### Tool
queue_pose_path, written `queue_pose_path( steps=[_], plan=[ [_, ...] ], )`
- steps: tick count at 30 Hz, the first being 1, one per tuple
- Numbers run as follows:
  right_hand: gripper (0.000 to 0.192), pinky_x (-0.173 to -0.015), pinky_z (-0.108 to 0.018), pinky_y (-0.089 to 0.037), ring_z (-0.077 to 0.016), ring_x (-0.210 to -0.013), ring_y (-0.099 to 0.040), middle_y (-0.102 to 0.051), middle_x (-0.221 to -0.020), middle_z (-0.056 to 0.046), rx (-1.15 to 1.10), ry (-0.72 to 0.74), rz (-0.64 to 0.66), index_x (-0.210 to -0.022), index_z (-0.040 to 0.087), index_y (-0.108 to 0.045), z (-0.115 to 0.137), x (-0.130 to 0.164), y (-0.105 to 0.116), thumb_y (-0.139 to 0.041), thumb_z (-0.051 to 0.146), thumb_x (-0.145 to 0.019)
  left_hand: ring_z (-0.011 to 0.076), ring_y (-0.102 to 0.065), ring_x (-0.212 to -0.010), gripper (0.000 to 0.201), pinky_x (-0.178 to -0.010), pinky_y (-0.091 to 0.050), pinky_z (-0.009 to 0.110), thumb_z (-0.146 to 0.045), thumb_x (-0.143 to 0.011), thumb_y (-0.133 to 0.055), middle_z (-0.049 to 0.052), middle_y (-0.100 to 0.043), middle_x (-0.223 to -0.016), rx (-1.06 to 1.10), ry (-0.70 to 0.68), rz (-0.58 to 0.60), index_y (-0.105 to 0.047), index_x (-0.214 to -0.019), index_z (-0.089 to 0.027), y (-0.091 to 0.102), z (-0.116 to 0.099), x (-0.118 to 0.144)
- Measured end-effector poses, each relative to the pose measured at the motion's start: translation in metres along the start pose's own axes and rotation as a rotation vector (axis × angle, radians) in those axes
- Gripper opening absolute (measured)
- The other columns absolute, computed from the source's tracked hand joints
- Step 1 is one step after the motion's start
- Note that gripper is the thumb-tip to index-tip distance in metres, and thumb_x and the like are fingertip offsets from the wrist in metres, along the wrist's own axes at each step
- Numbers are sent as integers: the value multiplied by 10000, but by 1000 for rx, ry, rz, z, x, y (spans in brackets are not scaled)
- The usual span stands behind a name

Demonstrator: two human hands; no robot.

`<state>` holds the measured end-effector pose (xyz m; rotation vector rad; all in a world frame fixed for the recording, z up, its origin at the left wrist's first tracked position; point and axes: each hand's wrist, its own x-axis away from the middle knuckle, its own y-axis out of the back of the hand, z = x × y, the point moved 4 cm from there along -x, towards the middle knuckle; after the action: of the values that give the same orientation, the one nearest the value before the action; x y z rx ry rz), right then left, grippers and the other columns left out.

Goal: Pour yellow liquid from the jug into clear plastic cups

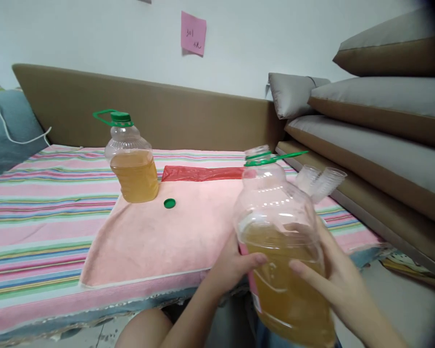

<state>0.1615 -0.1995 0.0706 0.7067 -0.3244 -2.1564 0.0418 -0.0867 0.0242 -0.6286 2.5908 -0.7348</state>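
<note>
Both my hands grip a large clear plastic jug [286,290] of amber liquid, held tilted in front of the bed's edge. My left hand [235,266] is wrapped around its left side and my right hand [329,270] around its right, thumbs on the near face. The jug's neck is uncapped, with a green handle ring around it. A loose green cap [169,203] lies on the pink cloth [145,241]. A second, capped jug [134,174] of similar liquid stands upright at the cloth's far left corner.
A folded red plastic strip [203,174] lies along the cloth's far edge. Clear plastic cups [326,183] lie behind the held jug on the right. Grey-brown cushions [377,140] are stacked at the right. A brown headboard [159,111] bounds the striped bedspread [39,232].
</note>
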Motion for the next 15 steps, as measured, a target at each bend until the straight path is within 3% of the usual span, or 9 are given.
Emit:
queue_pose_path(
  steps=[3,6,10,15],
  plan=[
    [1007,-1104,-525,-414,-317,-1381,-443,-454,-1515,-104,-211,-5,41,-1543,332,-193,13,-4,-36,-762,504,-731,347,-671,-1052,718,-946,-517,481,-535,-590,-833,133,-723,-1104,-117,-34,-110,-627,-1172,-167,23,-22,14],
    [1181,-1011,-507,-510,-304,-1225,-597,-630,-1283,-111,-518,-2,147,-1556,326,-30,22,-12,-78,-817,476,-687,352,-694,-970,721,-889,-552,479,-572,-530,-836,118,-752,-1006,-311,-88,-309,-665,-1095,-159,52,-47,34],
    [1266,-1014,-493,-508,-288,-1200,-602,-619,-1212,-75,-803,73,260,-1547,356,8,36,-24,-133,-863,449,-634,359,-693,-971,761,-873,-564,465,-560,-459,-859,110,-758,-985,-469,-185,-543,-680,-1078,-154,89,-83,64],
    [1385,-1081,-535,-435,-301,-1266,-541,-553,-1324,-84,-884,183,377,-1540,358,106,50,-44,-198,-867,540,-572,356,-675,-1012,854,-874,-566,426,-473,-372,-917,96,-754,-1001,-589,-292,-665,-664,-1131,-175,127,-129,93]
  ],
)
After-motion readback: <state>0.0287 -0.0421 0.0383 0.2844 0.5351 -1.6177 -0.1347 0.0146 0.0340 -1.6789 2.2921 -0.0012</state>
